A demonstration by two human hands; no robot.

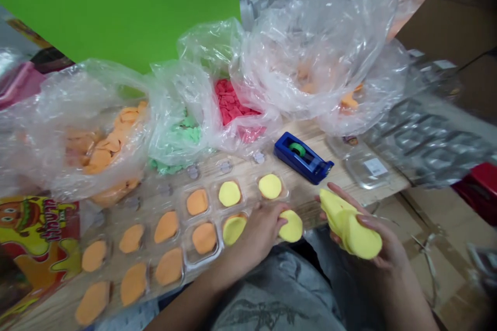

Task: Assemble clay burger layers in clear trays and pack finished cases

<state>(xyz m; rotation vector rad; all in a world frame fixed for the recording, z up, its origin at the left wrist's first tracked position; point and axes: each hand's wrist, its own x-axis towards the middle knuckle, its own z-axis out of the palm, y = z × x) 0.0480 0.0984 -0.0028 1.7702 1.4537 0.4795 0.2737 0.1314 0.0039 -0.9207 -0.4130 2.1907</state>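
My left hand (260, 230) is closed at the table's front edge, thumb and fingers gripping the rim of a soft yellow disc (291, 226). To its right, my right hand (388, 248) holds a loose stack of the same yellow discs (351, 230), fingers wrapped around it. Clear plastic boxes stand in two rows on the table. Yellow discs lie in some, such as the back yellow disc (269, 186) and the yellow disc (229, 193) beside it. Orange rounds, like this orange piece (204, 238), fill the boxes farther left. My left forearm partly covers one front box.
A blue tape dispenser (301, 158) sits behind my hands. Clear bags hold orange pieces (103, 152), green pieces (186, 132) and red pieces (233, 103) along the back. Stacked clear trays (430, 134) lie at right, and a colourful printed package (39, 253) at left.
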